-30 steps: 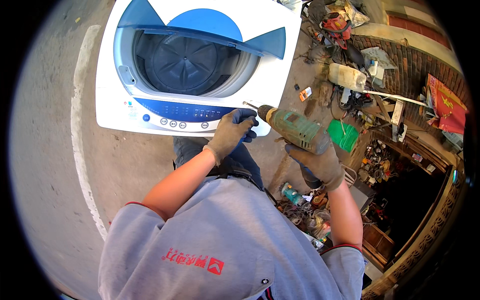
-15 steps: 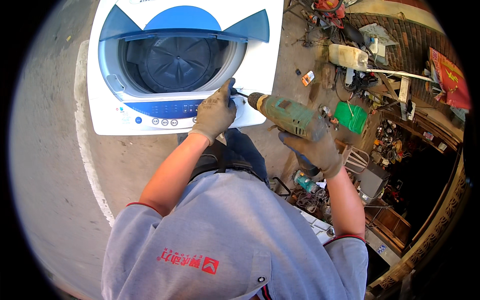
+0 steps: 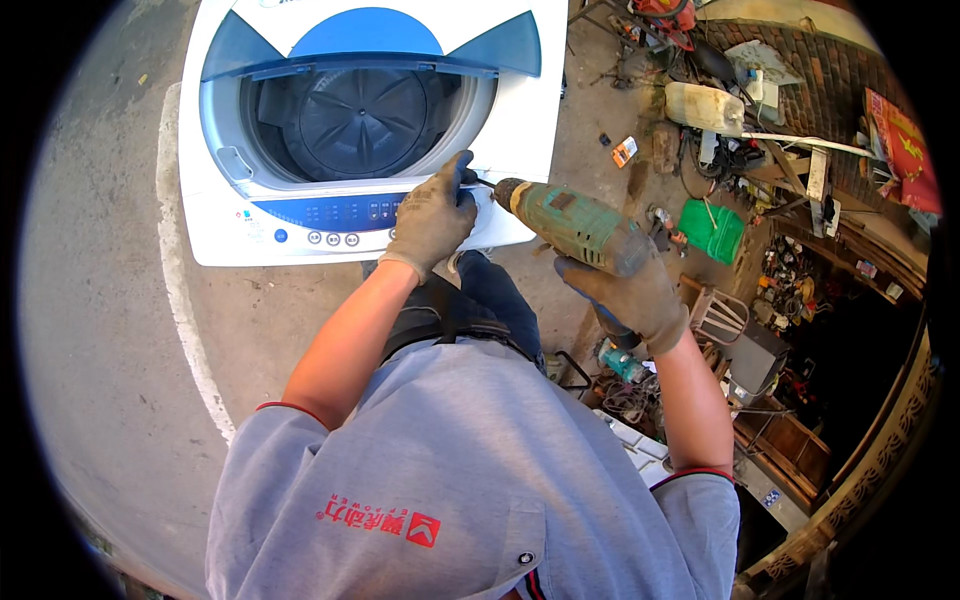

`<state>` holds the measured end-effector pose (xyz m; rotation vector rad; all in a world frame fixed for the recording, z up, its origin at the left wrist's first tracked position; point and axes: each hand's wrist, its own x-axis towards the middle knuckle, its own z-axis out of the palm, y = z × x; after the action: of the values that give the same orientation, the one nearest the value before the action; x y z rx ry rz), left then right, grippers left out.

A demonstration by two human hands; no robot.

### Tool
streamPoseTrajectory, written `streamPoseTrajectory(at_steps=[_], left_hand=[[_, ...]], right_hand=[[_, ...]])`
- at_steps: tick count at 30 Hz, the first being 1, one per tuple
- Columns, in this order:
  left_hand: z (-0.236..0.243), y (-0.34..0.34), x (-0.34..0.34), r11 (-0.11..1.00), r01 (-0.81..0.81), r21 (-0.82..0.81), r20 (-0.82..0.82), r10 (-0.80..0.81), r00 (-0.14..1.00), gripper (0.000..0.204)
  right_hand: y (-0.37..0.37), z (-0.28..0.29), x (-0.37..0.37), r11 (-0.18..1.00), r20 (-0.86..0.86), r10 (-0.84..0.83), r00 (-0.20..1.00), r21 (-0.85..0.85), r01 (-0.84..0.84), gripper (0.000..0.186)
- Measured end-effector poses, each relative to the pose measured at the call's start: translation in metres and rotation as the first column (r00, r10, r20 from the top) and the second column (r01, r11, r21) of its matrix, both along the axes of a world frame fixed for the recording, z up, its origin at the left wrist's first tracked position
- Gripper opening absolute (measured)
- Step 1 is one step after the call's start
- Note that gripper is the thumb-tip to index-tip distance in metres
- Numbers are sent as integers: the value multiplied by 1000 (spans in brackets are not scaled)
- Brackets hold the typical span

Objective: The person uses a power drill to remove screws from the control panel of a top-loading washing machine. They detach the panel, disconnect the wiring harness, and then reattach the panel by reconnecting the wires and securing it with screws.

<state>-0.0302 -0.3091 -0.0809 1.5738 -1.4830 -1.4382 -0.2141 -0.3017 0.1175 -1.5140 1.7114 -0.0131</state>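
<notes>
My right hand (image 3: 640,302), in a grey-brown work glove with dark fingers, grips a green cordless drill (image 3: 585,232) by its handle. The drill points left, and its thin dark bit (image 3: 484,183) ends at the fingertips of my left hand (image 3: 434,215). That hand, gloved alike, is closed over the right part of the blue control panel (image 3: 320,211) on a white top-loading washing machine (image 3: 520,130). What its fingers pinch at the bit's tip is hidden. The machine's folding lid stands up, showing the dark drum (image 3: 363,115).
On the ground to the right lie a green plastic container (image 3: 711,230), a small orange-and-white box (image 3: 624,152) and a teal power tool (image 3: 622,361) among cables. A yellowed jerrycan (image 3: 703,107) and a metal-framed chair (image 3: 722,315) stand there too. A white painted line (image 3: 172,240) runs along the left ground.
The view has shifted slightly, so the surroundings sit a little further right. My hands and the drill keep nearly the same place at the control panel.
</notes>
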Motion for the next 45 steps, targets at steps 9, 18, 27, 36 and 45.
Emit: streamPoseTrajectory(at_steps=[9, 18, 27, 36, 45], left_hand=[[-9, 3, 11, 992, -123, 0, -125, 122, 985, 55], [15, -6, 23, 955, -119, 272, -331, 209, 920, 52], [3, -1, 20, 956, -84, 283, -375, 191, 907, 45], [5, -3, 25, 950, -57, 308, -371, 175, 912, 41], [-3, -4, 23, 972, -85, 220, -378, 166, 911, 38]], right_hand=[[-10, -3, 4, 996, -41, 10, 999, 88, -7, 53], [-23, 7, 18, 988, -140, 147, 979, 70, -139, 50], [-21, 4, 19, 925, -263, 349, 900, -58, -375, 41], [-29, -6, 22, 971, -186, 240, 953, 63, -232, 39], [-38, -2, 23, 965, -166, 246, 955, 139, -224, 46]])
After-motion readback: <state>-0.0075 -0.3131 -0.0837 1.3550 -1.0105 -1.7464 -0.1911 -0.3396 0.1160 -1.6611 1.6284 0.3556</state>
